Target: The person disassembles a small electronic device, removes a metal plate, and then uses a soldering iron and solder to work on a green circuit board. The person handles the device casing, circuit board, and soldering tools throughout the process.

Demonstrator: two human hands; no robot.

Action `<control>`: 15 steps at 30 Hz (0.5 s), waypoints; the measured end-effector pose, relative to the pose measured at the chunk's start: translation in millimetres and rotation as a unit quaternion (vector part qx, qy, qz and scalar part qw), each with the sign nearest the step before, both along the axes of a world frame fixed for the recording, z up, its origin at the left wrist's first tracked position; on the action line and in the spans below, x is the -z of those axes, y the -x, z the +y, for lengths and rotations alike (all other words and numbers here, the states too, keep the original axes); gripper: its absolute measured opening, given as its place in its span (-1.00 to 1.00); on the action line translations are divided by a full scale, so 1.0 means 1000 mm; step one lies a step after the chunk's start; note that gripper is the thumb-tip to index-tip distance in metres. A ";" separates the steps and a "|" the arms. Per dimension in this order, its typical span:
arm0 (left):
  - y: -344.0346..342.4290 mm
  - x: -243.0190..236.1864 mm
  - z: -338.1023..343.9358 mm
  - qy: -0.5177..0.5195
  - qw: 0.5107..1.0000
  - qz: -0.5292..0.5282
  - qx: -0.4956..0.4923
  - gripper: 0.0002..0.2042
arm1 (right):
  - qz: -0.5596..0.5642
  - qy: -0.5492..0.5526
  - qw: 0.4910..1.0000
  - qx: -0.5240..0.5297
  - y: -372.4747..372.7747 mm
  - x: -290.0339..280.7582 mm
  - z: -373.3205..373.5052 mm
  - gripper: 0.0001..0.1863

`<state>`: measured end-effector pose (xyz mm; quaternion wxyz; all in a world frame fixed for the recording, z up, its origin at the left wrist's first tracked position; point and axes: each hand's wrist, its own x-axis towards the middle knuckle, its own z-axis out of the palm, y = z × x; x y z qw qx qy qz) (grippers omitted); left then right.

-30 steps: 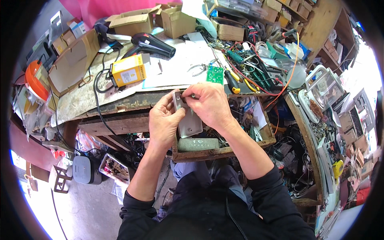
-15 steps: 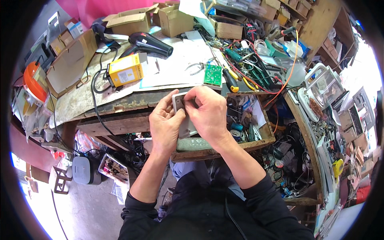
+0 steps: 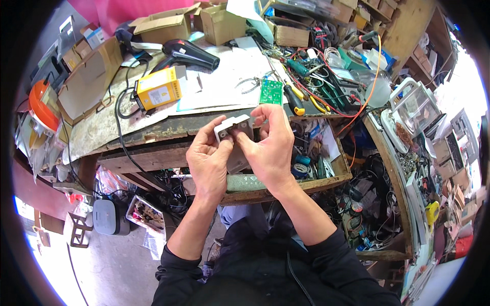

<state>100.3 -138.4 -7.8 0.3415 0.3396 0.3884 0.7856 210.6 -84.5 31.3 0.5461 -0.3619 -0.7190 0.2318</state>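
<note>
Between my hands, over the front edge of the bench, is a light grey plastic housing with small round holes at its top corners. My left hand is closed round its left side, thumb across the front. The thumb of my right hand presses into the housing near its top, while the other fingers curl loosely behind. Whether a small part sits under that thumb is hidden. Just beyond my right hand lies a green circuit board, beside a yellow-and-black screwdriver.
Below my hands an open wooden drawer holds tape and small parts. On the bench are a yellow box, a black hair dryer and pliers. Tools and wires crowd the right. An orange cable hangs over the drawer.
The housing has tipped so its white top edge and inner side show more. My right hand has shifted slightly right, its fingers lifting off while the thumb stays against the housing.
</note>
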 end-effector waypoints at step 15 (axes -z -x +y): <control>-0.007 -0.007 -0.005 -0.005 0.999 -0.015 0.040 -0.57 | -0.042 -0.122 0.992 -0.013 -0.005 0.004 -0.003 -0.88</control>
